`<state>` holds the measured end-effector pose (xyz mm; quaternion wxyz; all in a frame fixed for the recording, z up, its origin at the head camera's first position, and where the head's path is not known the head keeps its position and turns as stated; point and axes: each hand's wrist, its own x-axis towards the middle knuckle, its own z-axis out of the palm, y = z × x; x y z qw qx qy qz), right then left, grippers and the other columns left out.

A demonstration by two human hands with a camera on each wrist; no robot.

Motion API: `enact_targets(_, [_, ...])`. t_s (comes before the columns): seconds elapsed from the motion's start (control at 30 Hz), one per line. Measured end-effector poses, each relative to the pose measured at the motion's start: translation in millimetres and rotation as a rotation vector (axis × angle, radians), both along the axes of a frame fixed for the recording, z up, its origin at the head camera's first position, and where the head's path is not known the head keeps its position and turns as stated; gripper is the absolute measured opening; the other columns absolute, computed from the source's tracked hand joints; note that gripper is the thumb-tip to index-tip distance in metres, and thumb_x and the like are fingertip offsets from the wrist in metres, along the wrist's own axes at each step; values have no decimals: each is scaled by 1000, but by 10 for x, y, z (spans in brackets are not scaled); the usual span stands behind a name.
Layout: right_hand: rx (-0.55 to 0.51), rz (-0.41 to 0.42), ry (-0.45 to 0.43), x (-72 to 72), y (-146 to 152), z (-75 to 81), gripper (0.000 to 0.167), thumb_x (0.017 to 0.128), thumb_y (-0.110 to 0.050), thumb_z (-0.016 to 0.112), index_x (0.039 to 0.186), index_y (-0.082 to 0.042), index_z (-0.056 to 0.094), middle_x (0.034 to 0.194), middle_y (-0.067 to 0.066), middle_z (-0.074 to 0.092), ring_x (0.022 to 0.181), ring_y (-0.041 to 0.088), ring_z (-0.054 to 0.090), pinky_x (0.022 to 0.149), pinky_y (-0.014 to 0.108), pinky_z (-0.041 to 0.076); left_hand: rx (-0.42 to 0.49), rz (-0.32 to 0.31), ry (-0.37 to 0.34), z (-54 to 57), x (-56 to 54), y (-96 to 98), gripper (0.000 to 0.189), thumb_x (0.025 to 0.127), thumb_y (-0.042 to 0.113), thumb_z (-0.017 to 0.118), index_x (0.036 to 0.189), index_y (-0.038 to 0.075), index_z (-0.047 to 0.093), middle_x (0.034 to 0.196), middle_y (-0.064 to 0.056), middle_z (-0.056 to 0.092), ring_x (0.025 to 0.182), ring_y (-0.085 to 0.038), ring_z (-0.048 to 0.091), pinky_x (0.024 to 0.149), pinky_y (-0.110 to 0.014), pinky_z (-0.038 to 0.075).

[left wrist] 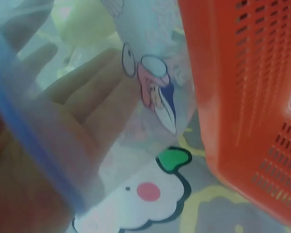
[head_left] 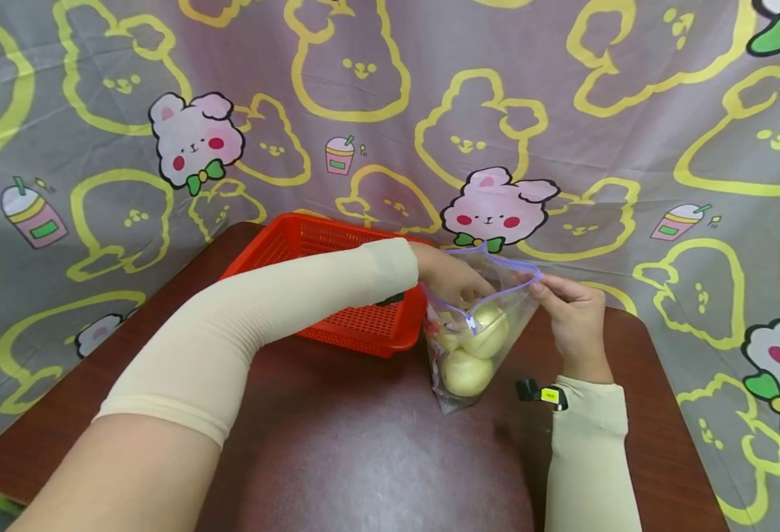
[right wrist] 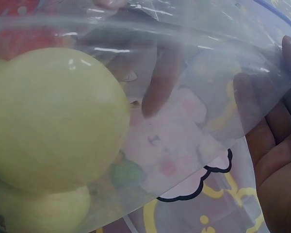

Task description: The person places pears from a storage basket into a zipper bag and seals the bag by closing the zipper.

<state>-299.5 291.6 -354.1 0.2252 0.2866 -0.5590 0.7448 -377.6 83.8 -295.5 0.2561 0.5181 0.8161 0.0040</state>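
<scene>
A clear zip bag (head_left: 521, 310) with a purple-blue rim and a white slider stands upright on the table, its mouth spread. Several round, pale yellow fruits (head_left: 467, 372), perhaps pears, lie inside it. My left hand (head_left: 448, 277) reaches through the mouth into the bag, above the fruits. In the left wrist view its fingers (left wrist: 89, 90) look extended behind the printed plastic, and I see nothing held in them. My right hand (head_left: 575, 318) pinches the right side of the bag's rim between thumb and fingers. Large fruit (right wrist: 58, 116) fills the left of the right wrist view.
A red plastic basket (head_left: 370, 344) with slotted walls stands left of the bag, partly covered by my left forearm. Both rest on a dark brown table (head_left: 337, 428). A patterned cloth (head_left: 377, 148) hangs close behind the table.
</scene>
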Motion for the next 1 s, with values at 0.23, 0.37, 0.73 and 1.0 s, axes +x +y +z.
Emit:
enact_targets(0.23, [-27,33,9,2,-25,20,17,83,19,63,99,25,62,94,23,70,89,30,70,81,32,54,49,-24,14,118,-28,-163,53,94,31,65,142,15,50,131,-4,59,117,-16,56,97,-25,41])
enact_targets(0.37, [7,-5,3,13,-20,21,16,83,20,62,99,24,63,94,20,71,89,28,70,81,31,54,69,-8,58,182,-18,-263,47,94,32,65,136,15,56,128,-2,60,115,-14,57,96,-26,42])
enact_targets(0.73, [-1,-4,-16,56,-15,1,17,83,20,62,100,23,64,94,21,71,89,27,71,82,31,53,166,111,78,404,103,-475,39,94,30,65,130,15,62,117,1,66,103,-7,61,89,-25,46])
enact_targets(1.0, [-10,9,-18,59,-22,22,17,83,20,62,100,22,65,93,21,71,89,27,71,80,29,54,222,136,135,572,91,-611,35,95,33,64,125,14,65,111,7,66,100,-3,59,87,-22,46])
